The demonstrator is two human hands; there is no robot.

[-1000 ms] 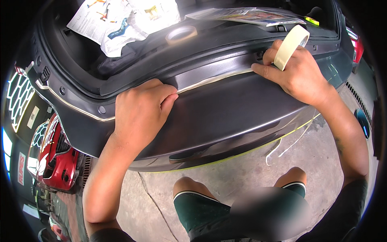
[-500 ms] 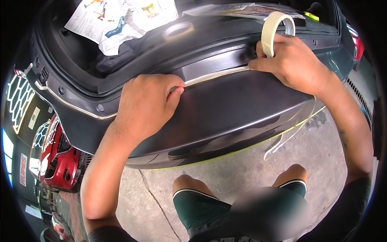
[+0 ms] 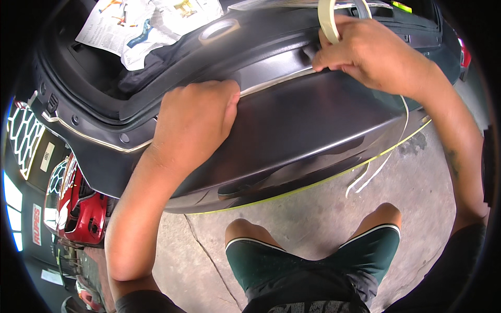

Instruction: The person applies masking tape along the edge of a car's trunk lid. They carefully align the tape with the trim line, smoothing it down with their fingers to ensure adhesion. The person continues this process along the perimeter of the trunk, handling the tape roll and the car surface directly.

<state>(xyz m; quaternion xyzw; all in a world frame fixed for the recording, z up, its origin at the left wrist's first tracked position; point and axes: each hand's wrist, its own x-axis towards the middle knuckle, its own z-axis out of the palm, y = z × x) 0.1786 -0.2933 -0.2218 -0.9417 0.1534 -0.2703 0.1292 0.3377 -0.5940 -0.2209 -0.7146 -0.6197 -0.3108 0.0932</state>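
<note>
In front of me is the dark grey rear bumper point(image 3: 292, 125) of a car, below its boot opening. A thin white strip point(image 3: 276, 82) runs along the bumper's upper edge between my hands. My left hand point(image 3: 195, 115) is closed over the strip, thumb and fingers pressed together. The fingertips of my right hand point(image 3: 360, 55), also closed, pinch the strip farther right. A cream roll of masking tape point(image 3: 327, 20) hangs round that hand's fingers. Left of my left hand, a pale line point(image 3: 94, 138) continues along the bumper edge. My curled fingers hide the strip under them.
Newspaper sheets point(image 3: 138, 31) lie in the boot, near a ring like a tape roll point(image 3: 225, 34). A loose white strand point(image 3: 406, 117) droops past the bumper toward the concrete floor point(image 3: 318, 224). Yellow-green tape point(image 3: 292, 197) lines the bumper's lower edge. A red car point(image 3: 86, 219) stands at left.
The view has shifted slightly. Both hands have moved a little, narrowing the gap between them along the strip. Both remain closed, with the masking tape roll still on the right hand.
</note>
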